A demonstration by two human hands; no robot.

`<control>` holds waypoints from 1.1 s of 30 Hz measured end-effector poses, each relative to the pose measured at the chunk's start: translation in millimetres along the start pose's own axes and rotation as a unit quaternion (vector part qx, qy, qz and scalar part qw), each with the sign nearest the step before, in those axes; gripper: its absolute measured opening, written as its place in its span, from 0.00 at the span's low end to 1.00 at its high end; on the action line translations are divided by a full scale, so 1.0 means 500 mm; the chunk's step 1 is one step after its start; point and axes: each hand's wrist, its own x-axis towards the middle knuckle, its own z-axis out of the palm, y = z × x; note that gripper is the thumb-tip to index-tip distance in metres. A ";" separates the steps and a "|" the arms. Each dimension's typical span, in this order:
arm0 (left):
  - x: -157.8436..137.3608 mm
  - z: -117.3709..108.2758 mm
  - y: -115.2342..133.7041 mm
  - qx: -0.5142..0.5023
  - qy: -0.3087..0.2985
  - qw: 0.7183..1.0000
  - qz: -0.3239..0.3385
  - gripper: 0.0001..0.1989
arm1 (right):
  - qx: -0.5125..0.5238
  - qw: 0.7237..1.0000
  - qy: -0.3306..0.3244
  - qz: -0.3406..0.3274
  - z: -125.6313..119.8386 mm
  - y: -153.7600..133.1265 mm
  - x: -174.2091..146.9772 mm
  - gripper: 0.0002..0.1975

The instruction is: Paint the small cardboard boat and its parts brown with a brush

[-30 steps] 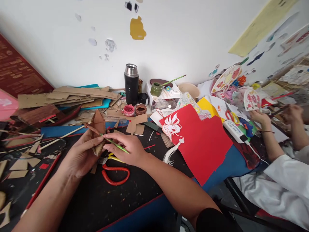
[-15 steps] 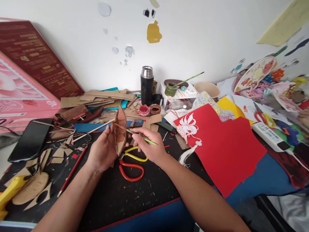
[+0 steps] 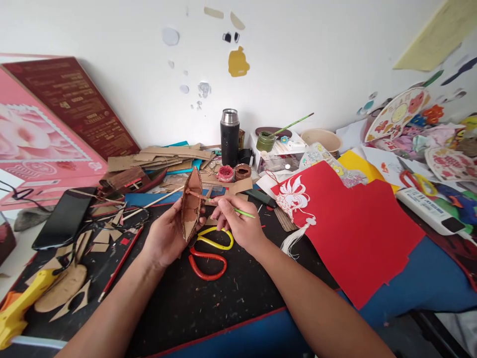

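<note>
A small boat-shaped cardboard piece (image 3: 191, 214) stands on end in my left hand (image 3: 164, 241), its hollow side towards me. Brown paint covers its upper part, while bare tan cardboard shows at the lower end. My right hand (image 3: 243, 224) pinches a thin green-handled paintbrush (image 3: 245, 213). The brown-stained front of the brush reaches across the boat's right edge into the hollow. Below the hands lie scissors with one red and one yellow handle (image 3: 208, 266), their blades mostly hidden. Beyond the hands are an open jar of brown paint (image 3: 242, 172) and one of red paint (image 3: 225, 173).
A black bottle (image 3: 229, 139) stands at the back by a stack of cardboard strips (image 3: 160, 155). Red felt (image 3: 357, 228) covers the right side. On the left are a phone (image 3: 64, 219), a red pencil (image 3: 121, 263), cardboard scraps and a yellow glue gun (image 3: 28, 303).
The view has turned slightly left, so everything appears shifted to the right. My hands keep their holds on the boat and the paintbrush, with the brush still reaching into the hollow.
</note>
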 end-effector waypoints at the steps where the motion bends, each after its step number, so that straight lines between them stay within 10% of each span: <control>1: -0.001 -0.001 -0.001 0.004 -0.006 1.000 -0.003 0.23 | 0.007 1.000 -0.001 0.002 -0.001 0.001 0.001 0.27; 33: -0.006 0.007 -0.014 -0.003 -0.026 0.999 -0.026 0.19 | 0.009 1.000 0.008 0.022 0.007 0.006 0.008 0.33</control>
